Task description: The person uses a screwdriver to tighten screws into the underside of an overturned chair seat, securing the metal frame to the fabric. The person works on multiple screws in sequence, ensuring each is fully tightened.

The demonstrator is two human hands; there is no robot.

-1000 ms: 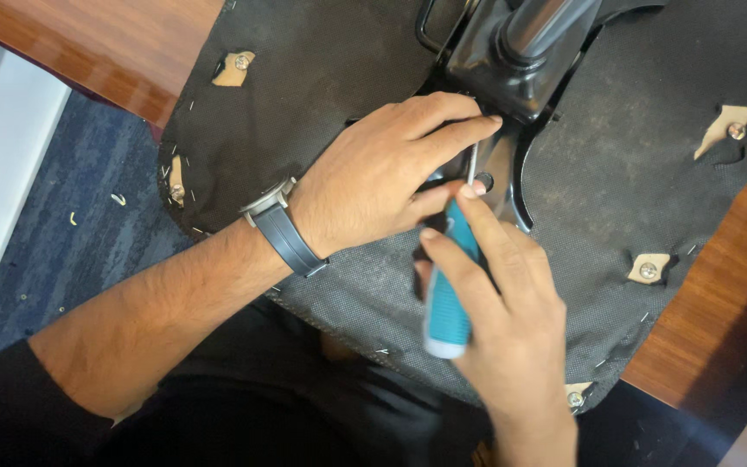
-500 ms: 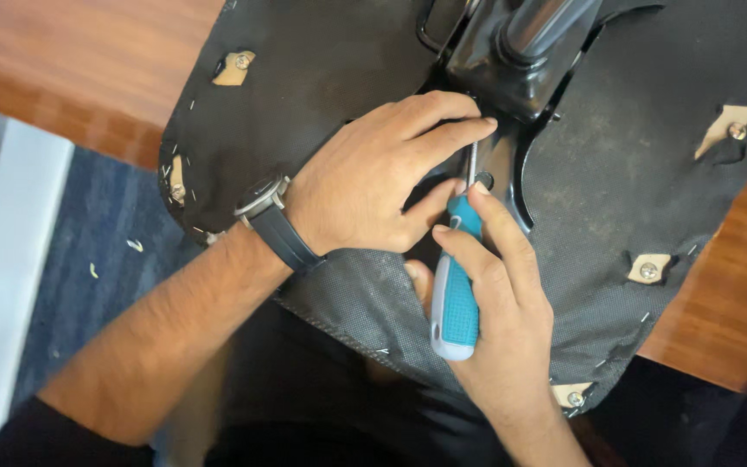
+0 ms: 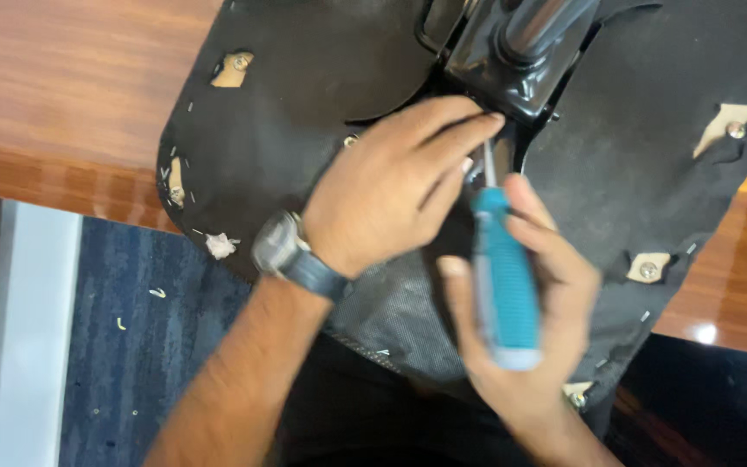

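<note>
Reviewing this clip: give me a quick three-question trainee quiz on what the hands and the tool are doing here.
1. Which hand grips the blue-handled screwdriver?
2. True or false: the left hand lies flat on the wooden table.
3. What is worn on the left wrist?

Key:
1. The right hand.
2. False; it rests on the upturned black chair seat, fingertips at the metal bracket.
3. A wristwatch.

A screwdriver (image 3: pixel 503 277) with a teal handle and thin metal shaft points toward 12 o'clock, its tip meeting the glossy black metal bracket (image 3: pixel 512 73) on the chair-seat underside (image 3: pixel 304 112). That underside, covered in black stapled fabric, lies flat on the wooden counter (image 3: pixel 71 104).
</note>
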